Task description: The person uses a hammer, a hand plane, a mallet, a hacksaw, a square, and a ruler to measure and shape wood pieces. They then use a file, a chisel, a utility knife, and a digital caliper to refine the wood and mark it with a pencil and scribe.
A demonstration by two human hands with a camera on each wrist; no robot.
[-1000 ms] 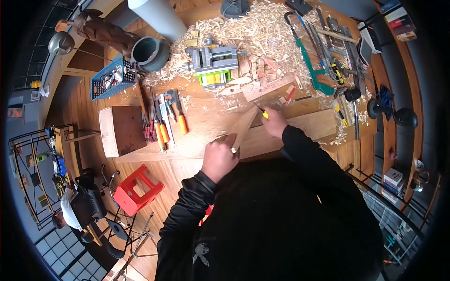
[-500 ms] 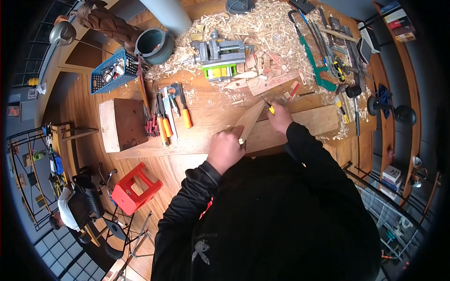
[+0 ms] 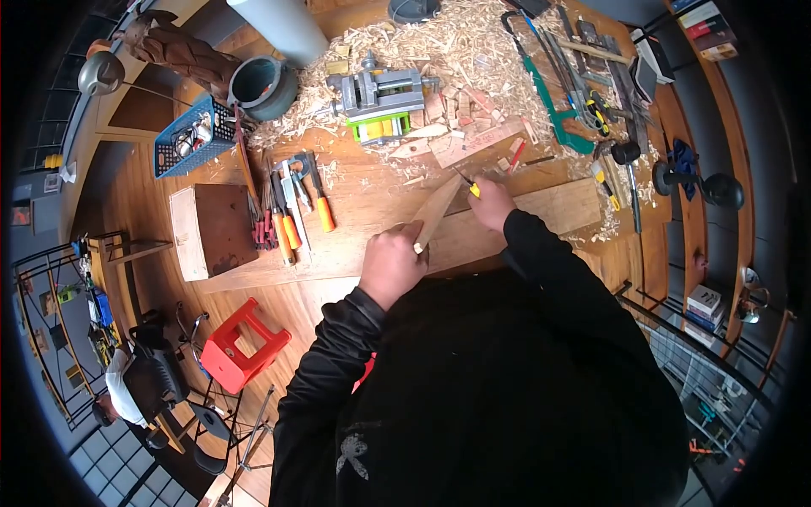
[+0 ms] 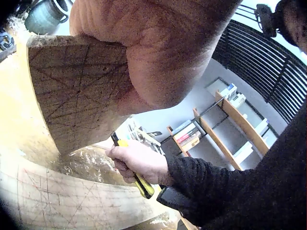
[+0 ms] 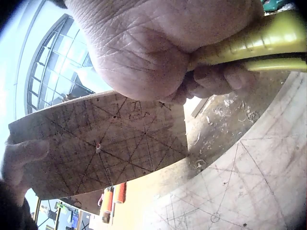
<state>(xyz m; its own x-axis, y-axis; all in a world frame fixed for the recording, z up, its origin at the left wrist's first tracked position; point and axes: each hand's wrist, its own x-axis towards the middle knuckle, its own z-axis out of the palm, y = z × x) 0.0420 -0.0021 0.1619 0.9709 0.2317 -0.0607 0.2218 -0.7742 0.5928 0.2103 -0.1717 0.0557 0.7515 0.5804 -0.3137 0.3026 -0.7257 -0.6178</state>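
Fingers (image 3: 411,230) of left hand (image 3: 394,264) hold board (image 3: 438,211); right hand (image 3: 493,206), yellow knife (image 3: 475,190).

You are in a workshop for working wood. On your wooden workbench (image 3: 359,215) there are many pale shavings (image 3: 477,46), spread thickly around a metal vise (image 3: 380,93). You have there also 3 orange-handled tools (image 3: 325,215) and a green-handled saw (image 3: 574,142). At your right side, shelves (image 3: 728,122) carry some books (image 3: 710,32).
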